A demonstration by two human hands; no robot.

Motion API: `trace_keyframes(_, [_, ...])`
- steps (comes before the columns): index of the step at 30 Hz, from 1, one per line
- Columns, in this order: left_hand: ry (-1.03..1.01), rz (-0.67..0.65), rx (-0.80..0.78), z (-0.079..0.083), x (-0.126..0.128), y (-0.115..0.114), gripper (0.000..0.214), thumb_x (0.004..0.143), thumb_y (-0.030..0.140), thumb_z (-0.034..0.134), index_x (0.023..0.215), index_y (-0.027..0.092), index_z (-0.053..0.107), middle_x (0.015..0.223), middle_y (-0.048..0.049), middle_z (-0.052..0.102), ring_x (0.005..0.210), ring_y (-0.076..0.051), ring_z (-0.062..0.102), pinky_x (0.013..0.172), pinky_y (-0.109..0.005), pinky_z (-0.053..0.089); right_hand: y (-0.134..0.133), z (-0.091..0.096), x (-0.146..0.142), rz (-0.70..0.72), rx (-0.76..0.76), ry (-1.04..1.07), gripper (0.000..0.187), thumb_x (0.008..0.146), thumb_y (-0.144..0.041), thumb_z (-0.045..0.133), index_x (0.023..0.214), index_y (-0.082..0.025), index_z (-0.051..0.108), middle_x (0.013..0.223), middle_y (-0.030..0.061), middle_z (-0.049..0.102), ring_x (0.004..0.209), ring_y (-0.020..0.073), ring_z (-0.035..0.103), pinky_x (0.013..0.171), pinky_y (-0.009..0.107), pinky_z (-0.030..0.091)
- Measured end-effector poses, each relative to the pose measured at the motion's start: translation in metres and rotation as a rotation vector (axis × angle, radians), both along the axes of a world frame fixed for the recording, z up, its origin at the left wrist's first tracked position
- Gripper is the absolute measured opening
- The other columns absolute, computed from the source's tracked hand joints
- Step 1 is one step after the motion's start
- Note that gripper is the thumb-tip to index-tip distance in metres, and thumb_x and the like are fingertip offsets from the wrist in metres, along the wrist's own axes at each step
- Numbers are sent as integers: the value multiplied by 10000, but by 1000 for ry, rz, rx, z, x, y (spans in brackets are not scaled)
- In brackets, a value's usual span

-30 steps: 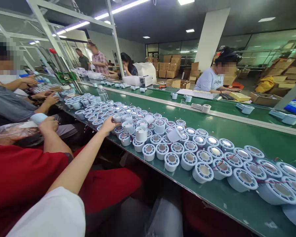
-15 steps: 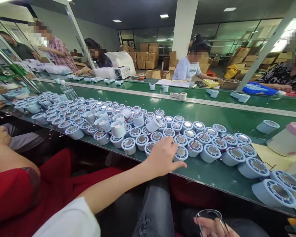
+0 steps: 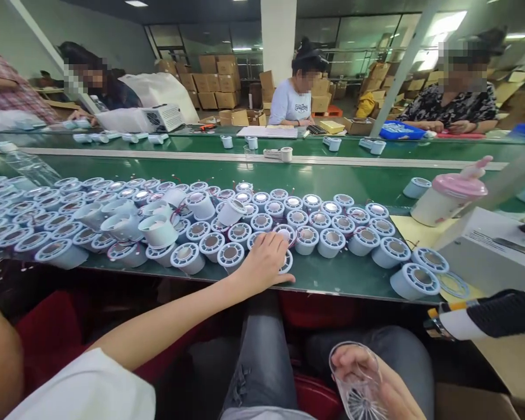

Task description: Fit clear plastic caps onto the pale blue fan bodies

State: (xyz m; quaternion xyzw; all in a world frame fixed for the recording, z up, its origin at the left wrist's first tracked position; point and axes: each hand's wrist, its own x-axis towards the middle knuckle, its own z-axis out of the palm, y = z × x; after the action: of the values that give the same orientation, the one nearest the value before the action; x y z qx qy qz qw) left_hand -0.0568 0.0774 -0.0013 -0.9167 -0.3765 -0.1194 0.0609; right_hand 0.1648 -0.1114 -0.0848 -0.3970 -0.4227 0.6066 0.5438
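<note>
My left hand reaches over the near rows of pale blue round motor housings. Its fingers drape across the housings and its thumb points out to the side, with nothing visibly held. Each housing has a slotted ring around a silvery disc, and thin red and dark wires trail from several. Low over my lap, my right hand has its fingers wrapped round a clear plastic cup, tilted so that a ribbed radial pattern shows at its base. Some open-topped blue housings lie stacked on others to the left.
A green bench runs across the view. A clear bottle lies at left. At right stand a pink-lidded cup, a grey box and brushes. Co-workers sit opposite; another person's arm is beside me at left.
The view has swung to the right, bringing the grey box in. My left hand stays over the near housings. My right hand and the cup now show more fully.
</note>
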Motion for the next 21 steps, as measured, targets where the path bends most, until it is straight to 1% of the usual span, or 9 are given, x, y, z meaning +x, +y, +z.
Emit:
trace_keyframes(2, [-68, -15, -54, 4, 0, -15, 581, 765, 570, 700, 1070, 107, 527, 1103, -197, 611, 1061, -352, 566, 929, -466, 430, 1, 0, 4, 2, 108, -123, 461, 877, -608, 554, 1137, -257, 702, 1070, 123, 680, 885, 272, 701, 784, 361, 594])
trace_keyframes(3, [-125, -12, -145, 8, 1, -25, 592, 785, 595, 660, 1090, 113, 502, 1045, -169, 622, 982, -321, 591, 876, -441, 458, 2, 3, 6, -1, 173, -242, 441, 909, -573, 535, 1208, -278, 666, 1138, 123, 660, 937, 275, 698, 810, 368, 592])
trace_keyframes(6, [-315, 6, -664, 19, 7, -51, 508, 870, 580, 531, 1132, 150, 454, 862, -44, 604, 741, -209, 577, 689, -331, 470, 5, 20, 12, -63, 371, -757, 445, 933, -403, 573, 1370, -323, 540, 1300, 133, 555, 1115, 306, 632, 895, 423, 566])
trace_keyframes(8, [-375, -28, -1031, 21, 15, -59, 392, 902, 501, 498, 1121, 177, 485, 879, -18, 597, 750, -179, 561, 679, -292, 458, 10, 35, 14, -139, 497, -1080, 499, 915, -289, 593, 1405, -307, 504, 1329, 156, 507, 1162, 332, 584, 902, 473, 555])
trace_keyframes(11, [-372, -132, -1346, 14, 31, -58, 295, 853, 374, 564, 1074, 180, 555, 949, -12, 613, 815, -167, 564, 733, -275, 461, 22, 51, 14, -226, 613, -1377, 495, 892, -200, 588, 1381, -251, 534, 1358, 196, 469, 1126, 362, 559, 851, 533, 556])
trace_keyframes(13, [-330, -206, -1368, 7, 41, -56, 292, 818, 334, 612, 1060, 175, 579, 984, -19, 630, 845, -175, 576, 771, -284, 461, 29, 54, 13, -209, 594, -1495, 458, 871, -160, 602, 1327, -209, 591, 1380, 215, 467, 1091, 376, 559, 814, 547, 562])
trace_keyframes(15, [-276, -288, -1270, 4, 48, -56, 278, 812, 320, 641, 1049, 179, 603, 1034, -33, 636, 904, -192, 586, 818, -299, 455, 32, 52, 14, -154, 529, -1536, 341, 829, -89, 618, 1152, -172, 693, 1378, 211, 493, 1072, 377, 564, 786, 525, 572])
trace_keyframes(18, [-209, -357, -1120, 4, 52, -60, 286, 790, 274, 690, 1052, 185, 621, 1073, -44, 620, 956, -205, 588, 846, -304, 451, 28, 48, 22, -88, 415, -1425, 193, 771, -26, 644, 865, -173, 727, 1334, 155, 553, 1132, 355, 549, 835, 476, 574])
trace_keyframes(21, [-217, -346, -1057, 3, 52, -65, 373, 770, 227, 715, 1121, 180, 597, 1087, -52, 604, 984, -207, 590, 868, -308, 457, 17, 48, 32, -91, 308, -1285, 164, 804, -124, 674, 928, -215, 731, 1334, 114, 548, 1166, 317, 535, 915, 474, 552])
